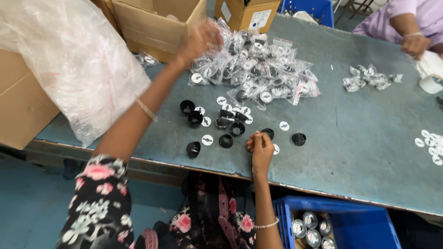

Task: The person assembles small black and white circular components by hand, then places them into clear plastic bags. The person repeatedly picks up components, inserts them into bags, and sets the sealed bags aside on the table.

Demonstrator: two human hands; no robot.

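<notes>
Where bagged parts (258, 69) crowd, left hand (200, 39) above them.

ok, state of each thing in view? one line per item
Left hand: blurred, raised over the heap of clear plastic pouches; grip unclear.
Right hand: fingers curled at a black round cap.
Loose black round caps: scattered, some open side up.
White round discs: lying flat among the caps.
Brown cardboard box: open.
Blue plastic crate: open, holding silver round parts.
</notes>
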